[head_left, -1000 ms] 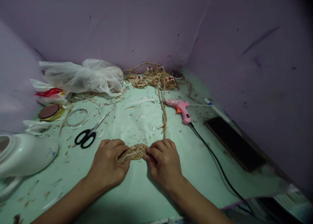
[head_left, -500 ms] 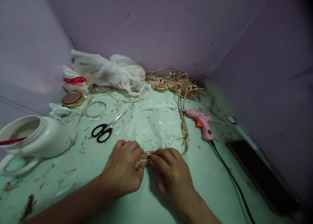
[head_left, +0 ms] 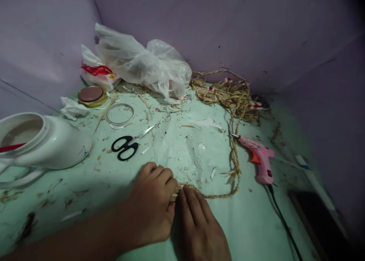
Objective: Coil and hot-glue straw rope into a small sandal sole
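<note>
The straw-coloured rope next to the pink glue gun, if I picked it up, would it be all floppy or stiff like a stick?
The straw-coloured rope would probably flop, since its loose part bends on the green table. It's likely light, because it looks thin. It may feel rough, not slippery, since it looks twisted and wispy.

Walls (head_left: 256,25): we see dull purple with dark specks, meeting at corners.
Worktop (head_left: 251,223): we face pale green.
Light: we have it dim, darker rightward.
</note>
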{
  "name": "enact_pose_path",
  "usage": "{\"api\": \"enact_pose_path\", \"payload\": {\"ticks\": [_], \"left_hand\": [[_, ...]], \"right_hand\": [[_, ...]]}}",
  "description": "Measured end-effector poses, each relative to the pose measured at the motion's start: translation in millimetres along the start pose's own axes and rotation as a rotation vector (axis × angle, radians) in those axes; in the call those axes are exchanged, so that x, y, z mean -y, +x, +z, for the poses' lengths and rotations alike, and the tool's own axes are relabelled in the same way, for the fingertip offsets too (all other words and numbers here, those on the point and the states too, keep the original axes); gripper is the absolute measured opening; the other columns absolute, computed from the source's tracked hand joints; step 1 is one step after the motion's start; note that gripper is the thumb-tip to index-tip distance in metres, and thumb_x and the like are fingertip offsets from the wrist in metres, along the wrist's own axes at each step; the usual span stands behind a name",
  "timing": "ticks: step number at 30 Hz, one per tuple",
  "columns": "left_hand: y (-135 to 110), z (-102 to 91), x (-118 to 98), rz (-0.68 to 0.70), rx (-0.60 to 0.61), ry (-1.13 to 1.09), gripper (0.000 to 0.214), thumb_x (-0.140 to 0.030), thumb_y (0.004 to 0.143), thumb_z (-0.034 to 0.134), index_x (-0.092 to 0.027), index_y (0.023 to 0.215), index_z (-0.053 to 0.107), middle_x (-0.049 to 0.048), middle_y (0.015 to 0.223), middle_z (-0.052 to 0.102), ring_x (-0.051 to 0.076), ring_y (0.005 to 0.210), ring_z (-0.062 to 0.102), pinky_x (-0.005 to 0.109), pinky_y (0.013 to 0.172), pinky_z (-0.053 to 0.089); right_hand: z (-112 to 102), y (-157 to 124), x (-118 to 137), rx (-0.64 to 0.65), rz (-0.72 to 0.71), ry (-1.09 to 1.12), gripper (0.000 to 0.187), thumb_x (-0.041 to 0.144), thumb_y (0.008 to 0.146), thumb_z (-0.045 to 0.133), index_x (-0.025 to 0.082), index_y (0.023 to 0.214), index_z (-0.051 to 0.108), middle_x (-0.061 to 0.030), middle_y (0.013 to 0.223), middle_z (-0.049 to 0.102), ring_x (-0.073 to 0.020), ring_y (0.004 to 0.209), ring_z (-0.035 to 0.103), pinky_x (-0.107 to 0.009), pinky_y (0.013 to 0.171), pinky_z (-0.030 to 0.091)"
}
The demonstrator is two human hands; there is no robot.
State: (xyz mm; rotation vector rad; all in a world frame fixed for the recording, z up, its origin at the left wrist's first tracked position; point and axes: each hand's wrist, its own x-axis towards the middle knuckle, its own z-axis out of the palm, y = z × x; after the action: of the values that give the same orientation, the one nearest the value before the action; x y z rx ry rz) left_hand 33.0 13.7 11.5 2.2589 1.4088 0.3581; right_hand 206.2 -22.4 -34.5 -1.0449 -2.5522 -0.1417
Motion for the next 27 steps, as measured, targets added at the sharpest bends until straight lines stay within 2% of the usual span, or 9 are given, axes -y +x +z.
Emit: {"api": "enact_pose_path", "payload": {"ticks": [3,7,10,13,15,18,21,24,27], "left_hand": [[-1.4,2.6,0.6,0.010,-0.057,0.026,0.011,-0.016,0.070,0.053,-0.019,0.077,0.061,0.0065,0.081,0.059,0.023,0.081,0.052,0.046,0.082,0.038],[-2.9,3.2,0.3,0.016,-0.083,0.043,0.012,-0.014,0.063,0.053,-0.018,0.073,0.059,0.0062,0.078,0.058,0.023,0.078,0.051,0.045,0.081,0.038],[-2.7,1.9,-0.4,0.009,-0.074,0.037,0.014,-0.014,0.062,0.054,-0.018,0.075,0.060,0.0066,0.080,0.058,0.023,0.078,0.052,0.046,0.080,0.038],[-2.1,2.2,-0.8,-0.005,-0.075,0.034,0.013,-0.016,0.065,0.056,-0.018,0.077,0.060,0.0069,0.083,0.059,0.024,0.080,0.052,0.047,0.082,0.037],[-2.1,3.3,-0.3,0.002,-0.083,0.027,0.013,-0.016,0.066,0.055,-0.018,0.078,0.060,0.0071,0.083,0.059,0.024,0.081,0.052,0.047,0.082,0.037],[-2.7,5.2,1.1,0.024,-0.065,0.015,0.014,-0.014,0.064,0.053,-0.018,0.076,0.059,0.0069,0.080,0.059,0.024,0.079,0.052,0.047,0.079,0.037],[-3.0,6.2,2.2,0.042,-0.057,0.023,0.013,-0.013,0.066,0.052,-0.019,0.076,0.058,0.0064,0.080,0.060,0.024,0.079,0.052,0.047,0.078,0.038],[-2.3,4.4,1.9,0.042,-0.041,0.044,0.015,-0.013,0.068,0.052,-0.019,0.079,0.058,0.0062,0.081,0.061,0.024,0.079,0.052,0.047,0.078,0.038],[-1.0,-0.7,0.7,0.050,0.036,0.058,0.017,-0.013,0.069,0.051,-0.018,0.083,0.060,0.0065,0.082,0.061,0.025,0.080,0.053,0.048,0.078,0.038]], "right_hand": [[-1.5,-0.2,5.4,-0.123,0.088,0.089,0.049,0.002,0.071,0.041,0.002,0.116,0.060,-0.0197,0.113,0.066,-0.0285,0.111,0.058,-0.037,0.083,0.057],[-0.3,-2.3,15.3,-0.289,0.167,0.246,0.053,0.000,0.074,0.036,0.010,0.121,0.058,-0.0140,0.105,0.069,-0.0255,0.107,0.061,-0.044,0.093,0.050],[-2.2,-6.0,21.2,-0.292,0.133,0.249,0.041,0.005,0.082,0.041,0.017,0.114,0.064,-0.0086,0.094,0.073,-0.0220,0.090,0.068,-0.038,0.086,0.052],[-6.9,-11.9,23.1,-0.321,0.157,0.186,0.032,0.011,0.086,0.049,0.028,0.105,0.068,-0.0017,0.082,0.075,-0.0195,0.077,0.069,-0.033,0.075,0.052],[-9.3,-13.7,21.2,-0.279,0.200,0.145,0.033,0.013,0.086,0.049,0.031,0.108,0.068,-0.0014,0.084,0.075,-0.0203,0.078,0.069,-0.034,0.074,0.051],[-8.9,-9.5,14.4,-0.151,0.234,0.147,0.042,0.017,0.085,0.043,0.023,0.122,0.062,-0.0077,0.105,0.073,-0.0246,0.094,0.067,-0.037,0.078,0.050],[-4.8,-2.3,6.8,-0.052,0.153,0.164,0.050,0.016,0.081,0.044,0.017,0.130,0.056,-0.0101,0.116,0.069,-0.0257,0.104,0.063,-0.036,0.082,0.049],[-1.4,2.4,1.8,-0.018,0.067,0.130,0.052,0.012,0.079,0.045,0.015,0.130,0.056,-0.0105,0.118,0.068,-0.0244,0.105,0.062,-0.035,0.083,0.050],[-0.2,7.0,1.4,-0.046,0.041,0.089,0.049,0.007,0.078,0.043,0.015,0.124,0.059,-0.0106,0.111,0.071,-0.0235,0.100,0.064,-0.037,0.084,0.051]]}}
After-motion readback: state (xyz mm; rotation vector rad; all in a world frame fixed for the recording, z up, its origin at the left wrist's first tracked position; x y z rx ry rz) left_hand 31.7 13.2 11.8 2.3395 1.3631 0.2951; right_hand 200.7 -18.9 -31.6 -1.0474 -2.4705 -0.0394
